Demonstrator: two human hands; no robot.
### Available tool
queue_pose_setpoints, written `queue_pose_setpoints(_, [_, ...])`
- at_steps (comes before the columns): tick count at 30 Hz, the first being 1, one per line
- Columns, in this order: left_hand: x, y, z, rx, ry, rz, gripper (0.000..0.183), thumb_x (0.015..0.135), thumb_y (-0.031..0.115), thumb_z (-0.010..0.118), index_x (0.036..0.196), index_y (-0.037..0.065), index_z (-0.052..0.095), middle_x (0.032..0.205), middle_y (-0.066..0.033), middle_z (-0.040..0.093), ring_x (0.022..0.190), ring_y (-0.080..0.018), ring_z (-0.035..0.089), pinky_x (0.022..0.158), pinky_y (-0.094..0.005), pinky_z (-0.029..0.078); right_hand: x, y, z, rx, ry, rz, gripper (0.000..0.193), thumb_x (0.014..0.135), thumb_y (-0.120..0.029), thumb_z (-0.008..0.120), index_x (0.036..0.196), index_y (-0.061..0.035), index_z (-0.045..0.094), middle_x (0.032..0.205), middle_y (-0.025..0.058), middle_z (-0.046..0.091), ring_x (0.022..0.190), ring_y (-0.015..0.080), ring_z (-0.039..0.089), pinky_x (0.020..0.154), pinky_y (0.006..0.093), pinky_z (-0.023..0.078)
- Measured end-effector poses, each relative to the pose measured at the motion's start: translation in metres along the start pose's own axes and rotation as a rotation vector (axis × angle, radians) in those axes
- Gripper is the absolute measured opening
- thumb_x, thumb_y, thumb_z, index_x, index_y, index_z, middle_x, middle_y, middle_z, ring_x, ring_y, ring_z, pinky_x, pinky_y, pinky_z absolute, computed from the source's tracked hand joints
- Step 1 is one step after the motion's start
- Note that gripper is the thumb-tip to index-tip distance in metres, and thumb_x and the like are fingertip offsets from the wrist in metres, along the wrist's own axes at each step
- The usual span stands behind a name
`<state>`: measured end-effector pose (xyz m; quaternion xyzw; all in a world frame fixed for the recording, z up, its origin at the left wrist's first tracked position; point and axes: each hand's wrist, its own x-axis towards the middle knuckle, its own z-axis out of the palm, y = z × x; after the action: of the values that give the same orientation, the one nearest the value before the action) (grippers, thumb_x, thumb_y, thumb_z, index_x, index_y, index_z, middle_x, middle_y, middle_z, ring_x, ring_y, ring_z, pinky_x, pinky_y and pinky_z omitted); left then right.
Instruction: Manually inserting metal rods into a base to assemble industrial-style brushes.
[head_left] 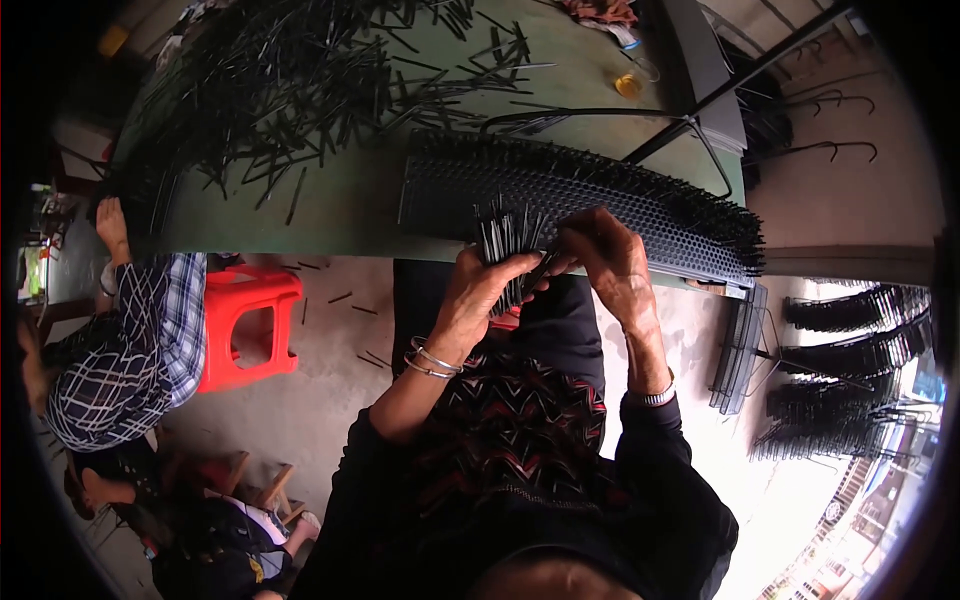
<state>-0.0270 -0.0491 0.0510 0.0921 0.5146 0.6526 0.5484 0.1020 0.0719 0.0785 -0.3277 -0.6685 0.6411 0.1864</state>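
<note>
At the left of the frame, a co-worker's hand [113, 228] rests at the edge of a green table [345, 200], above a checked sleeve [150, 330]. Another person [215, 540] sits at lower left. Next comes a red plastic stool [240, 293] on the pale floor, and above it, across the upper left, a loose heap of thin black sticks [270, 95] spreads over the table.

At the centre, the left hand [475, 290] has its fingers wrapped around an upright bundle of black sticks [507, 240], just in front of the table's edge. Behind it lies a long perforated black rack [560, 205], bristling with dark pieces along its far side. The right hand [610, 262] bends in at the bundle's right side, fingertips drawn narrow; I cannot tell whether they pinch a stick. At the right edge, rows of filled dark racks [850, 345] hang.
</note>
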Motion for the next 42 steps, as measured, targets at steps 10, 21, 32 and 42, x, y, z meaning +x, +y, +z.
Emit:
queue_pose_setpoints(10, [0.018, -0.028, 0.041, 0.102, -0.225, -0.090, 0.017, 0.084, 0.013, 0.067, 0.090, -0.003, 0.068, 0.079, -0.0096, 0.069, 0.065, -0.0170, 0.068, 0.056, -0.0262, 0.052, -0.039, 0.008, -0.047, 0.093, 0.266, -0.010, 0.014, 0.095, -0.013, 0.060, 0.094, 0.0011, 0.058, 0.080, 0.0116, 0.067, 0.067, 0.0159, 0.065, 0.067, 0.0278, 0.053])
queue_pose_setpoints(21, [0.017, -0.033, 0.070, -0.117, -0.220, -0.299, 0.021, 0.089, 0.015, 0.062, 0.100, -0.003, 0.064, 0.089, -0.0139, 0.069, 0.080, -0.0230, 0.069, 0.064, -0.0339, 0.059, -0.029, 0.015, -0.097, -0.378, 0.931, -0.374, 0.007, 0.094, -0.004, 0.057, 0.097, 0.0004, 0.060, 0.082, 0.0062, 0.067, 0.075, 0.0127, 0.067, 0.070, 0.0246, 0.052])
queue_pose_setpoints(32, [0.025, -0.047, 0.072, -0.062, -0.319, -0.235, 0.024, 0.091, 0.018, 0.061, 0.082, -0.003, 0.067, 0.076, -0.0095, 0.066, 0.066, -0.0166, 0.062, 0.058, -0.0297, 0.051, -0.006, 0.033, -0.122, -0.624, 0.895, -0.377, 0.007, 0.093, -0.009, 0.057, 0.095, -0.0029, 0.060, 0.074, 0.0061, 0.067, 0.067, 0.0082, 0.062, 0.063, 0.0246, 0.049])
queue_pose_setpoints(42, [0.023, -0.043, 0.075, -0.049, -0.327, -0.246, 0.021, 0.091, 0.018, 0.061, 0.090, -0.002, 0.066, 0.079, -0.0094, 0.067, 0.067, -0.0162, 0.062, 0.060, -0.0299, 0.051, 0.005, 0.032, -0.135, -0.852, 0.759, -0.308, 0.009, 0.090, -0.012, 0.062, 0.095, -0.0061, 0.064, 0.079, 0.0069, 0.063, 0.067, 0.0150, 0.061, 0.063, 0.0281, 0.047])
